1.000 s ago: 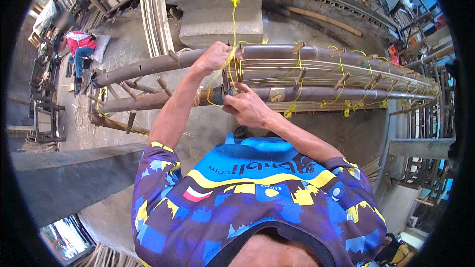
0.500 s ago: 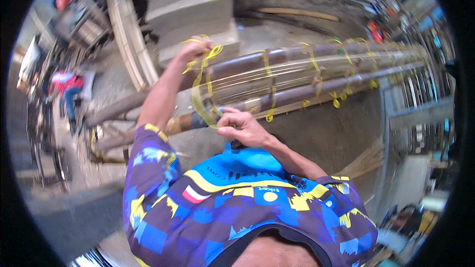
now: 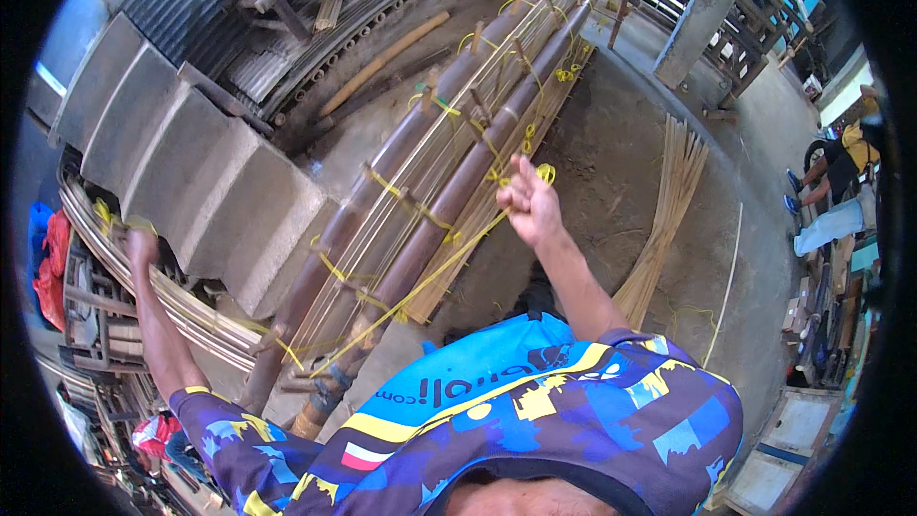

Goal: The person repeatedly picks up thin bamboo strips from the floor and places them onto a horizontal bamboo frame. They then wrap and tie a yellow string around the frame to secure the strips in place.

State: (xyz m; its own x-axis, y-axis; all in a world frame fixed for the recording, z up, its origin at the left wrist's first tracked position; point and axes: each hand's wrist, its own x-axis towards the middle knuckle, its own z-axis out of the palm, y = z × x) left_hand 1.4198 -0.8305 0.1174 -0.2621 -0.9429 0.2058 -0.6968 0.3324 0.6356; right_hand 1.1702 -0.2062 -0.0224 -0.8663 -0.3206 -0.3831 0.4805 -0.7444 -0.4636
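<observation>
A long frame of two brown poles (image 3: 435,196) runs diagonally away from me, with short wooden pegs across it and thin pale strips (image 3: 368,222) lying lengthwise between the poles. Yellow cord is looped round the poles at several places. My right hand (image 3: 533,201), beside the nearer pole, is closed on a yellow cord (image 3: 420,289) that stretches tight down to the frame's near end. Out to the far left, my left hand (image 3: 141,247) is closed on yellow cord (image 3: 107,214) that bunches by its fingers; its fingertips are partly hidden.
Concrete steps (image 3: 196,158) rise left of the frame, with long curved pale slats (image 3: 162,291) beside them. A fanned bundle of thin strips (image 3: 673,196) lies on the floor at right. People are at the right edge and lower left.
My view has turned, so the frame now slants upward. My hands have spread wide apart, left hand outward and right hand along the nearer pole; the cord between right hand and frame is now taut.
</observation>
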